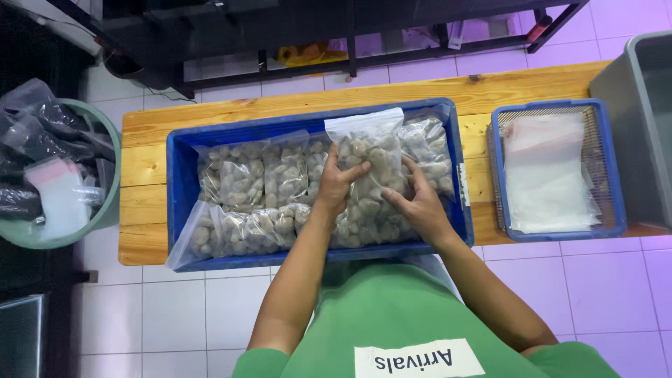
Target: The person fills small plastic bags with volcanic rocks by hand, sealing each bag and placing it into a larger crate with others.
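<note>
Pale tiled floor [175,308] ran under a low wooden table [143,164] that carried everything we worked on. Our left hand [336,183] was closed on the left edge of a clear zip bag of brownish lumps [371,157], fingers curled over its face; our right hand [420,203] pressed on the bag's lower right side, fingers spread and bent against the plastic, so both grips were clamped on the same bag. That bag stood tilted, its long axis running away from us, sealed top toward the far rim, and it lay directly between the two hands, neither one nearer than the other. It rested inside a blue plastic crate [183,150], on top of other filled bags [252,175] lying flat to the left and behind. To the right, well apart, a smaller blue tray [500,175] held empty clear bags [549,175], beside a grey bin [640,126]. At far left stood a green bucket [112,182] stuffed with plastic.
</note>
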